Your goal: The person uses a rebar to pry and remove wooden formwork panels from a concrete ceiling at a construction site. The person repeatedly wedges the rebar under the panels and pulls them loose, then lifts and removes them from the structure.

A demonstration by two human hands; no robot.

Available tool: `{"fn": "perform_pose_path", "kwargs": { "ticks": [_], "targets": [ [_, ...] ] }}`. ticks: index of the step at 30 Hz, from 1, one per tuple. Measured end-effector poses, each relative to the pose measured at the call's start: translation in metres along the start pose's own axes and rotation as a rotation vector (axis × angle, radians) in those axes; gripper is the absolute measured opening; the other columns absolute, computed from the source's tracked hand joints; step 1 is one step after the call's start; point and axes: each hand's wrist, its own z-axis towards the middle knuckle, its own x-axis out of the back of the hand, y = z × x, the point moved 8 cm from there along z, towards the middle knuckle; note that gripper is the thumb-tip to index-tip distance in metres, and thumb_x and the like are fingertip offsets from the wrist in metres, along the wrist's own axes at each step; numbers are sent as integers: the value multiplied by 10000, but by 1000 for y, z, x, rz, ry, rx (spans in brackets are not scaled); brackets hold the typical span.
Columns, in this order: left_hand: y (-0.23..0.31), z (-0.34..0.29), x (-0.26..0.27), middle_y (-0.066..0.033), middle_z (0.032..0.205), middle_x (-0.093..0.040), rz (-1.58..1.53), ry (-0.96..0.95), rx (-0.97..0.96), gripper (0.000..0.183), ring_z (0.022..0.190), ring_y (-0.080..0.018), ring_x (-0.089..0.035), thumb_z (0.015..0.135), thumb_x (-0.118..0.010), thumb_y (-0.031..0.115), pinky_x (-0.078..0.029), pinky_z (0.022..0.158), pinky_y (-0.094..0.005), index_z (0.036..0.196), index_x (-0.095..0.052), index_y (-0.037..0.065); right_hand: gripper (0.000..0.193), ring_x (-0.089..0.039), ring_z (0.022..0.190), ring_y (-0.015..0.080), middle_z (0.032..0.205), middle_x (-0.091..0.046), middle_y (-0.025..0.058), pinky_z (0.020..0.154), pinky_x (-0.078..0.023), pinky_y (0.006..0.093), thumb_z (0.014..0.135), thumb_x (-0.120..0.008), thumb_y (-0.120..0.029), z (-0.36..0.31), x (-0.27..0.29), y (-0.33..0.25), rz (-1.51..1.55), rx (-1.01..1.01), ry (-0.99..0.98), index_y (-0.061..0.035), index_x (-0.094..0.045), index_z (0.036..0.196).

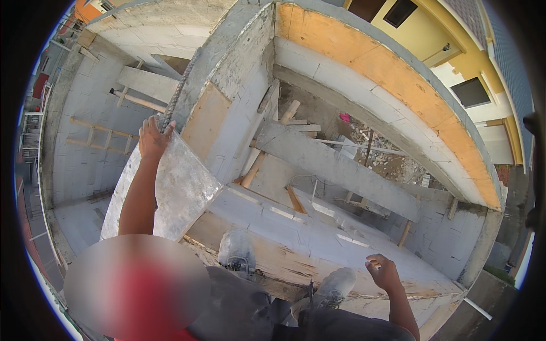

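My left hand (153,138) reaches forward on the left, its fingers and thumb closed round the lower end of a ribbed steel rebar (181,91). The bar rises along the top of a concrete wall (230,54). Just below that hand lies a pale grey, dusty sheet (176,184) with a worn corner, partly covered by my forearm. My right hand (385,273) hangs at the lower right, away from the wall, with its fingers curled in. Something small and pale may be between them, too small to name. Two dusty shoes (236,250) stand on a wall top with plywood along it.
Below on the right, a deep room holds a concrete beam (335,165), wooden props (253,169) and rubble (387,148). Another drop on the left contains a wooden ladder (105,138). A curved wall (375,57) with an orange board bounds the far side. A yellow house (438,34) stands beyond.
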Motion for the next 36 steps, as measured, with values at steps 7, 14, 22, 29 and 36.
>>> {"fn": "perform_pose_path", "kwargs": {
  "ticks": [7,14,22,29,36],
  "targets": [
    [0,1,-4,-170,1222,-554,65,-50,44,773,1133,-357,-550,799,-630,641,-458,940,-454,1294,-501,61,276,-687,913,312,938,-705,183,811,-525,374,878,-644,-229,-13,-6,5,-95,-118,-44,-17,-658,1056],
    [4,-1,6,-164,1178,-568,37,-37,55,803,1129,-355,-553,777,-631,672,-478,901,-462,1272,-511,51,295,-684,922,322,952,-701,195,816,-523,373,869,-646,-259,-15,-14,8,-47,-193,-46,-23,-663,1045],
    [23,3,28,-143,1118,-585,-24,84,-46,772,1088,-349,-552,777,-654,642,-480,880,-450,1233,-525,33,276,-684,899,327,936,-701,184,783,-526,381,861,-652,-274,-21,-10,18,-35,-208,19,-36,-674,1000],
    [72,26,56,-146,1169,-564,-61,192,-154,737,1157,-353,-502,770,-681,603,-442,933,-462,1234,-532,50,251,-692,884,240,911,-707,162,815,-519,338,881,-666,-208,-29,-7,19,39,-221,44,7,-670,1010],
    [118,30,48,-141,1222,-534,-127,229,-254,690,1175,-345,-481,773,-720,534,-421,952,-488,1264,-511,97,209,-685,839,207,856,-698,130,793,-517,321,890,-647,-182,-36,-5,23,65,-196,76,9,-664,975]
  ]
}}
